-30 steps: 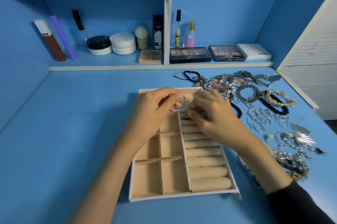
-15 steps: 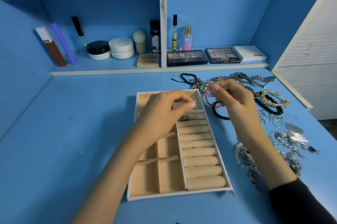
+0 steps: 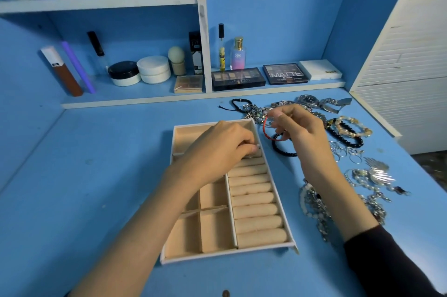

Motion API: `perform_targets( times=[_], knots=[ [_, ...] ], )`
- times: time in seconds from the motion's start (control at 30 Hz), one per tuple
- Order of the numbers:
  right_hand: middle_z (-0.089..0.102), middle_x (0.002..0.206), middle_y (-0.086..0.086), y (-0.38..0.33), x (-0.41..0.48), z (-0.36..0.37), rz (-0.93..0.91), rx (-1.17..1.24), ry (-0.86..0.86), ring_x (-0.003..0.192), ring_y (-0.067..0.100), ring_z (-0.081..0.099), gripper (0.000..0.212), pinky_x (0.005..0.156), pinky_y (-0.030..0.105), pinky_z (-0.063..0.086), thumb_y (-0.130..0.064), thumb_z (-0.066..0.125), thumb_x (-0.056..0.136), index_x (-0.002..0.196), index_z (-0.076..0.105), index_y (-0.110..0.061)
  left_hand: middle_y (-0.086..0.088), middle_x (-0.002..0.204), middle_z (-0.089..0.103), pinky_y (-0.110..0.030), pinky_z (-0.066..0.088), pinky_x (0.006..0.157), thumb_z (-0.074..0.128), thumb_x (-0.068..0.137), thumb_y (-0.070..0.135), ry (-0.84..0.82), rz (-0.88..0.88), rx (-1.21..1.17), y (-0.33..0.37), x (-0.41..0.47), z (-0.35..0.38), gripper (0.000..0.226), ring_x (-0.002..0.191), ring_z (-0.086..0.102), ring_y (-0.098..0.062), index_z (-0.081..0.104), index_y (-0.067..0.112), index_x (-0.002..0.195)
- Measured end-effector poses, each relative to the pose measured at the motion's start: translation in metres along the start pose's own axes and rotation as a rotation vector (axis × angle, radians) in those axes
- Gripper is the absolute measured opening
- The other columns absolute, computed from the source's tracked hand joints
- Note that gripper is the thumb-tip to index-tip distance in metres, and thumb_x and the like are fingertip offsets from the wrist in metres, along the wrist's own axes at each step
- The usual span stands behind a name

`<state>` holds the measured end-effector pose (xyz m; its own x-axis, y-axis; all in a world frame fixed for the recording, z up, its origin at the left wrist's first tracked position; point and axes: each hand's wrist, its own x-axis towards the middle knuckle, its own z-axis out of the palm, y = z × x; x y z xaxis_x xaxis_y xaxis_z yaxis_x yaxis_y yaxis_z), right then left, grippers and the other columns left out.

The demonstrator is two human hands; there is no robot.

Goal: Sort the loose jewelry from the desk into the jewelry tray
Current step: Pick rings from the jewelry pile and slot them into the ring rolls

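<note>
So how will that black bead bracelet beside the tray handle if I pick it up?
The black bead bracelet is a string of small beads, so it will probably sag floppy when lifted. It looks thin, likely light. Pushed across the smooth desk, its round beads may roll or slide.

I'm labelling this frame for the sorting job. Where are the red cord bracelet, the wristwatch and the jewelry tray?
red cord bracelet [image 3: 264,127], head view, left curve of the cord.
wristwatch [image 3: 309,99], head view, its dial.
jewelry tray [image 3: 229,253], head view, near front rim.
</note>
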<state>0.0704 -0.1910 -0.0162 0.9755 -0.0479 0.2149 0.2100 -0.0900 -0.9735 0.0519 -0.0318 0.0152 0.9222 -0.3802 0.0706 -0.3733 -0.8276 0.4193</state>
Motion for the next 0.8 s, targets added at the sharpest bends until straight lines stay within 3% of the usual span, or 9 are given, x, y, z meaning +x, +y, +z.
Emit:
perform_targets(
  times=[0.23,0.37,0.57,0.8],
  knots=[
    [0.063,0.08,0.004,0.0,0.001,0.0,-0.003,0.012,0.005,0.075,0.015,0.053,0.012,0.07,0.028,0.04,-0.019,0.06,0.088,0.084,0.065,-0.009,-0.009,0.082,0.068,-0.03,0.041,0.072,0.058,0.088,0.03,-0.001,-0.006,-0.107,-0.006,0.001,0.007,0.024,0.077,0.057,-0.02,0.072,0.01,0.085],
    [0.061,0.077,0.002,0.0,0.001,0.0,-0.005,-0.003,0.0,0.073,0.014,0.053,0.009,0.069,0.027,0.04,-0.018,0.06,0.087,0.08,0.064,-0.014,-0.004,0.079,0.07,-0.029,0.04,0.07,0.065,0.083,0.027,0.136,-0.02,-0.154,-0.005,-0.002,0.013,0.018,0.073,0.056,-0.016,0.074,0.014,0.088],
    [0.061,0.076,0.002,0.001,0.002,0.001,-0.011,-0.011,-0.001,0.073,0.016,0.053,0.01,0.068,0.027,0.04,-0.019,0.06,0.087,0.077,0.063,-0.018,-0.003,0.086,0.072,-0.031,0.041,0.079,0.067,0.081,0.022,0.275,0.002,-0.176,0.0,-0.005,0.027,0.014,0.084,0.059,-0.018,0.074,0.013,0.089],
    [0.06,0.076,0.004,0.003,0.002,0.0,-0.018,-0.016,-0.002,0.073,0.017,0.051,0.01,0.07,0.03,0.04,-0.019,0.061,0.087,0.08,0.064,-0.013,0.011,0.079,0.06,-0.028,0.036,0.071,0.064,0.08,0.039,0.29,-0.024,-0.069,-0.008,-0.005,0.028,0.018,0.088,0.046,-0.012,0.073,0.026,0.087]
  ],
)
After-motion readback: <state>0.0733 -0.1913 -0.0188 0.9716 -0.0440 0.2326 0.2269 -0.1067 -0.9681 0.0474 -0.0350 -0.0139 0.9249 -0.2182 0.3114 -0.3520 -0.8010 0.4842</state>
